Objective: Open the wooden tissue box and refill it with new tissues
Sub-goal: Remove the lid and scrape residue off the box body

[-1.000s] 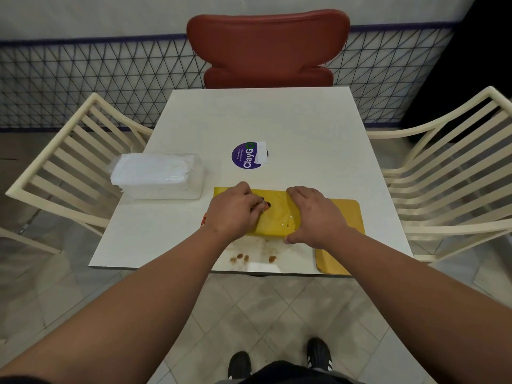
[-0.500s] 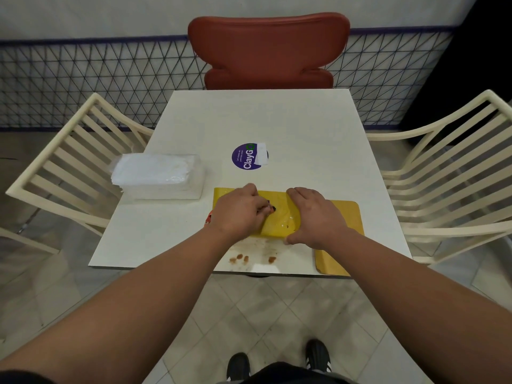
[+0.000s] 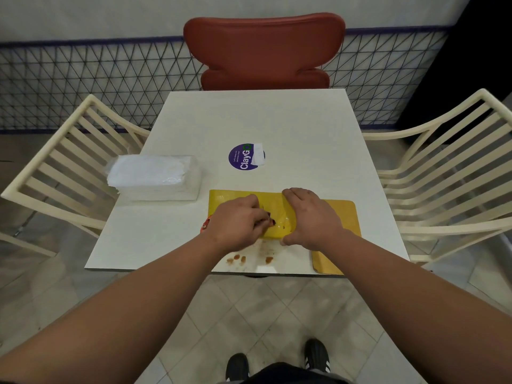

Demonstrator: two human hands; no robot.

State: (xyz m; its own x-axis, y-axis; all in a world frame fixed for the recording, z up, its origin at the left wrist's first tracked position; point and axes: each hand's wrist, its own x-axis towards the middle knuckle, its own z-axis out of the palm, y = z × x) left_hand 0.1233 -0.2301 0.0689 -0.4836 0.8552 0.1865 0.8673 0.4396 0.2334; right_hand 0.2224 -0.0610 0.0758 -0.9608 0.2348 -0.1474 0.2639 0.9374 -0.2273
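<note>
**Tissue box: opening step in hand**

The yellow tissue box lies flat near the near edge of the white table. The left hand has fingers curled at its dark slot; the right hand clasps the box's right end. The wrapped tissue pack sits far left, untouched. Judged next: part the box from the tan panel beneath, then load tissues.

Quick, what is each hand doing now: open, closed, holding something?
Left hand: fingers curled at the slot on the yellow tissue box.
Right hand: grips the box.
</note>
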